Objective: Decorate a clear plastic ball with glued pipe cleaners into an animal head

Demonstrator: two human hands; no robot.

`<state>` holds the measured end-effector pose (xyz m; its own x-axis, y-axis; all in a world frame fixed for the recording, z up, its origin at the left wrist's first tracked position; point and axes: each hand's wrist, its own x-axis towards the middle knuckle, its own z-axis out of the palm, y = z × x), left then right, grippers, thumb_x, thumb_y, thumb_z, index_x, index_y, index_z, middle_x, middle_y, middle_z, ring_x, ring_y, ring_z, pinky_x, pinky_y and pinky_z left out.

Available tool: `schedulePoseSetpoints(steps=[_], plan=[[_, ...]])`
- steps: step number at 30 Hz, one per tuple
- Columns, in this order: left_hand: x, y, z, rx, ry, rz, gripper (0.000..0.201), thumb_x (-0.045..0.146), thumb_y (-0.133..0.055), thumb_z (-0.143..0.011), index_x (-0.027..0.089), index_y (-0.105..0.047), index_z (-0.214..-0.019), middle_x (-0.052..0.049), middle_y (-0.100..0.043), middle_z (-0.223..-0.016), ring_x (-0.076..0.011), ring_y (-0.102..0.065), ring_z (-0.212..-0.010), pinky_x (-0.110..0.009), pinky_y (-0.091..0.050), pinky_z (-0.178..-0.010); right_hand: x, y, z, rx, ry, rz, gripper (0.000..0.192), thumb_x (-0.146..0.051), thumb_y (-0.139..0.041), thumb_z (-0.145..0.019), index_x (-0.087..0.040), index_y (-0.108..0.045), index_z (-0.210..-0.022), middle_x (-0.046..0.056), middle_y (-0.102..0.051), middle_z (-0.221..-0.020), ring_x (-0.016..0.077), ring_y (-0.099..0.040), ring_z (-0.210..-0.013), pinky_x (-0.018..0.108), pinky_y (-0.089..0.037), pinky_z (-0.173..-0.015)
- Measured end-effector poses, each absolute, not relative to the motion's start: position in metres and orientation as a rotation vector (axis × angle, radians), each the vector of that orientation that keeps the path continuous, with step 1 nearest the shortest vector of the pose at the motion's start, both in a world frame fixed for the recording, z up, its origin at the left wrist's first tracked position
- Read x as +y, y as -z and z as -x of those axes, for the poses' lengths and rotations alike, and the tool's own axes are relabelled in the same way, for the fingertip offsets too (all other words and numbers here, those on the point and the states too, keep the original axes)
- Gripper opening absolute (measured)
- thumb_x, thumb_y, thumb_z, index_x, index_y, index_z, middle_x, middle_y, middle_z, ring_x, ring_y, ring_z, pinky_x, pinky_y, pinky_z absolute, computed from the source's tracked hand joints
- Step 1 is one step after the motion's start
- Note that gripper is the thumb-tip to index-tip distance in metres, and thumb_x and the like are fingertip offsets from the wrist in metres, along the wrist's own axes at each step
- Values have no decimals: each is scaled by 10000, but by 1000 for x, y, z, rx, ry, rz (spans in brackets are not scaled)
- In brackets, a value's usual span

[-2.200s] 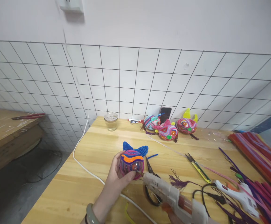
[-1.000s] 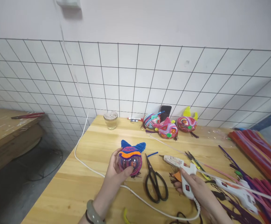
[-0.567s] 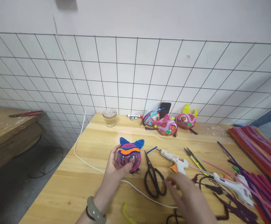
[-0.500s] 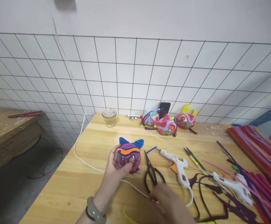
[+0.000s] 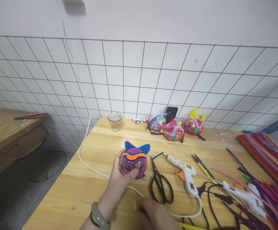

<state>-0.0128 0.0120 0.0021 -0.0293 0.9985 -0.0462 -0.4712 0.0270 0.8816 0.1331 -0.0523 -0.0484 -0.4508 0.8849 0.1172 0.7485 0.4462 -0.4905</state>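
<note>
A: Where is the striped ball [image 5: 134, 160] with the blue ears?

B: Just left of the middle of the frame, low over the wooden table [image 5: 100, 150]. The left hand [image 5: 121, 172] grasps it, thumb across the front and fingers behind, blue ears pointing up.

A: And the right hand [image 5: 154, 215]?

B: At the bottom edge, blurred, curled around a yellow pipe cleaner [image 5: 189, 226] that runs right along the bottom of the frame. How tight the hold is, I cannot tell.

A: What lies beside the ball?

B: Black scissors [image 5: 161, 185] just to its right, blades pointing up the frame. Right of them a white glue gun [image 5: 185, 174] lies on the table, nozzle toward the upper left, its white cord [image 5: 91, 167] looping back under the left hand. A second glue gun [image 5: 245, 195] lies farther right among dark purple pipe cleaners.

A: Anything at the far edge?

B: A glass jar [image 5: 115, 121], then three finished balls [image 5: 174, 127] in a row near the tiled wall with a dark phone [image 5: 171, 113] leaning behind them. A bundle of red pipe cleaners [image 5: 265, 156] fills the right side.
</note>
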Motion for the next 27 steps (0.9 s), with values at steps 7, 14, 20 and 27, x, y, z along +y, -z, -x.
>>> schedulePoseSetpoints(steps=[7,14,20,27], plan=[[10,-4,11,867,-1375,-762,740,275,-849,-575,227,-462,-1204,-126,-589,-1253,-326,-540,-1187,-448,-439,-986,-44,-21,-159,-2032,-723,1400,225,-290,-399,-922,-229,-602,-846,-6,-654,-683,138,-602,-592,208,-443,-563],[7,-10,9,861,-1368,-785,709,292,-841,-584,223,-498,-1200,-126,-607,-1241,-321,-564,-1155,-429,-456,-964,-35,-36,-170,-1924,-797,1489,239,-349,-452,-915,-216,-603,-784,-29,-580,-603,123,-524,-557,201,-402,-521],[6,-6,7,861,-1355,-838,731,322,-806,-637,224,-452,-1269,-138,-612,-1235,-312,-576,-1137,-438,-450,-963,-34,-40,-171,-2001,-714,1395,198,-311,-414,-945,-233,-577,-864,-24,-600,-690,123,-560,-620,202,-431,-580],[5,-9,8,895,-1300,-856,732,342,-781,-674,227,-420,-1301,-130,-597,-1259,-301,-552,-1171,-416,-432,-985,-35,-44,-180,-2178,-563,1280,266,-327,-319,-997,-254,-564,-922,18,-608,-788,142,-598,-674,246,-455,-617]])
